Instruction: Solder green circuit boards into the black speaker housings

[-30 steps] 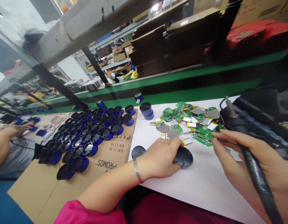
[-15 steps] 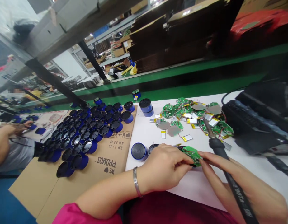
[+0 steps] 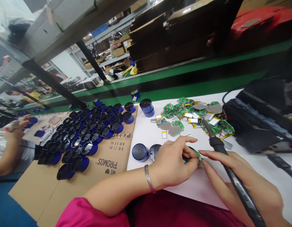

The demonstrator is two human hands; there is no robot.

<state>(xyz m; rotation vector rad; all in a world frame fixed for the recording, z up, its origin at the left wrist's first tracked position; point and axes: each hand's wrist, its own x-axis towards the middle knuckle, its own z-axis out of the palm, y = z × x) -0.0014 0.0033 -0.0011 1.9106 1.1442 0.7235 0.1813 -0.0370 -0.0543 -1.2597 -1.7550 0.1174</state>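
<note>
Head view: green circuit board [image 3: 194,155] is pinched between both hands just above the white table [image 3: 207,186], near its front edge. Left hand [image 3: 171,164] fingers clenched on the board's left side; right hand [image 3: 240,186] steadies the board's right end with its fingertips and grips the soldering iron [image 3: 221,151] along the palm, tip pointing away toward the pile of boards and batteries [image 3: 195,115]. Iron tip is off the board, so no joint is being made yet, by my read. Blue speaker shell [image 3: 140,152] and an open shell [image 3: 155,150] sit just left of the left hand. Many shells [image 3: 89,132] wait on the cardboard sheet [image 3: 108,167]. Free room: bare table right of the hands; black station [image 3: 252,126] crowds the far right.
</note>
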